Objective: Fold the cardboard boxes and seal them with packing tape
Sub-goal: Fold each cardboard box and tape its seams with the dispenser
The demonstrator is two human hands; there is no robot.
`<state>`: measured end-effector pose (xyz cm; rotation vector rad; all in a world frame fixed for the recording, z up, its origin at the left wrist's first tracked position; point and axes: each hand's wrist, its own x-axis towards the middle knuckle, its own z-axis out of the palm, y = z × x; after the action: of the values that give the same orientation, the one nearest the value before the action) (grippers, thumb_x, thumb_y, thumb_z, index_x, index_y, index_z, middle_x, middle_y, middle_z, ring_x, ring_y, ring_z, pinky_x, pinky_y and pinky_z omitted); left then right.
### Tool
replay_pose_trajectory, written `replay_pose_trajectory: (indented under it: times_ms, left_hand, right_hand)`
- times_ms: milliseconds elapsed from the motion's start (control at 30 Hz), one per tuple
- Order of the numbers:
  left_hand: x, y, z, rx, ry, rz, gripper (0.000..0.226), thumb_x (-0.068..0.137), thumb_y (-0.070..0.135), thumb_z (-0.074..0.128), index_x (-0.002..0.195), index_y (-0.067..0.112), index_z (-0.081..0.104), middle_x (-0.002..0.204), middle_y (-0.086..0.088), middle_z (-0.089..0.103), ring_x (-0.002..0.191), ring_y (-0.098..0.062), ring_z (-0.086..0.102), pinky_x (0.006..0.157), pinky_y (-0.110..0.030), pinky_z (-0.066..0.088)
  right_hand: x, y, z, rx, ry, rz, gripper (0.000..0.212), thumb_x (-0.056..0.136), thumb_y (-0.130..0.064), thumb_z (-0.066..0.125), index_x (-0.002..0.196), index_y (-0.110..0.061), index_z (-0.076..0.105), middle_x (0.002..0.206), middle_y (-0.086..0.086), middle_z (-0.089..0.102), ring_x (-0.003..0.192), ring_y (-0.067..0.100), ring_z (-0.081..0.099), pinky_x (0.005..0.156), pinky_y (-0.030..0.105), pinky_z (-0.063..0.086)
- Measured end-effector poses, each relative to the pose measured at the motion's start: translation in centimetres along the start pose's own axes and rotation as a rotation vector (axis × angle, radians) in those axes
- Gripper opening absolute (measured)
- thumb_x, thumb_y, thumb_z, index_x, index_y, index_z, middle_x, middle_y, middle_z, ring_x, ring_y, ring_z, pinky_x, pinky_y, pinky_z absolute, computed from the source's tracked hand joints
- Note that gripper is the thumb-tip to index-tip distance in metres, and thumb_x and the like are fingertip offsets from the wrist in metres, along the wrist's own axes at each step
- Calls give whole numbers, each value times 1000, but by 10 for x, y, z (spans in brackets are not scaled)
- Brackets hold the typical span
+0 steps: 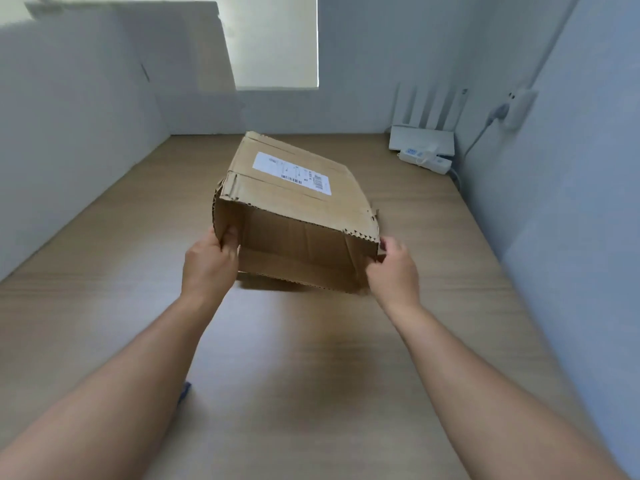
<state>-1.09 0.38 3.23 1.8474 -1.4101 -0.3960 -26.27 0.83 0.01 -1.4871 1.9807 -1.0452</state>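
A: Where's the box?

B: The cardboard box (294,209) is in the middle of the wooden surface (104,271), tilted, with its open end towards the person and raised, the far end low. A white shipping label (292,172) sits on its top face, and the near edges are ragged.

A: And the hands?

B: Both arms reach straight forward, palms turned inward. The left hand (211,263) is closed on the box's near left corner, thumb inside the opening, fingers round the outside. The right hand (393,268) pinches the near right corner flap, fingers curled on the cardboard.

A: Anything else around?

B: A white router (424,129) with 4 upright antennas stands in the far right corner, a white power strip (427,160) just in front of it. A plug (498,112) sits in a wall socket on the right. Something small and blue (184,393) shows beside the left forearm; I can't tell what.
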Motion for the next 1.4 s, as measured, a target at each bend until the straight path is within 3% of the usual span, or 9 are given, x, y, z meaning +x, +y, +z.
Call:
replay_pose_trajectory:
  times_ms: [167,367,600,733,900,1067,1167,1300,1400]
  left_hand:
    - [-46,28,-55,25,49,22,23,99,31,37,103,17,55,89,-12,64,83,-39,62,78,-46,51]
    - [-108,42,-103,26,154,37,20,81,19,48,95,33,55,59,2,64,55,-20,64,58,-33,48]
    - [-156,30,-110,34,-191,-172,17,74,11,56,82,25,58,46,3,59,36,-17,53,45,-24,39]
    - [-170,24,-113,-202,-207,-55,18,86,49,63,93,32,63,81,6,67,49,-10,55,50,-26,43]
    - [-188,4,-124,-193,-501,-13,54,73,75,38,84,34,71,75,9,67,66,-6,61,63,-23,45]
    - [-179,-8,-111,-238,-458,63,27,86,37,65,66,20,68,86,6,65,74,-11,60,69,-22,45]
    - [-174,-9,-97,-189,-352,71,12,88,16,68,97,11,63,112,-6,55,70,-18,57,62,-16,46]
    - [-165,-15,-90,-168,-376,45,87,85,17,72,151,24,17,135,2,32,83,-19,56,63,-14,43]
    - [-158,-18,-90,-196,-424,37,102,86,16,70,151,37,-5,148,1,19,106,-16,52,70,-18,44]
  right_hand:
    - [-42,-13,-33,-122,61,-90,10,92,-16,52,86,-9,47,87,18,60,83,38,56,61,34,32]
    - [-73,-60,-103,-123,274,-310,12,91,-22,56,93,-11,56,77,3,56,72,28,49,61,31,31]
    - [-105,-59,-125,-475,12,-250,12,87,-19,52,96,-15,59,90,8,64,83,29,56,63,29,36]
    - [-115,-47,-127,-196,-256,-167,46,87,-55,54,74,-12,63,73,5,68,72,20,62,69,36,50]
    - [-122,-22,-144,271,-539,-37,68,66,-79,58,97,-19,69,104,2,70,98,13,65,92,30,48]
    - [-133,-4,-133,145,-503,-98,69,74,-34,79,135,-26,48,129,-3,56,111,13,54,76,14,43]
    - [-134,-16,-127,53,-400,-122,97,75,-22,79,150,-28,17,142,2,38,100,9,54,73,18,48]
    - [-124,-36,-122,-271,-403,-231,120,69,-24,82,150,-38,-6,159,-11,-1,146,26,9,116,49,21]
    - [-116,-44,-116,-280,-339,-255,94,77,-30,74,150,-31,15,154,-6,24,144,27,13,113,46,22]
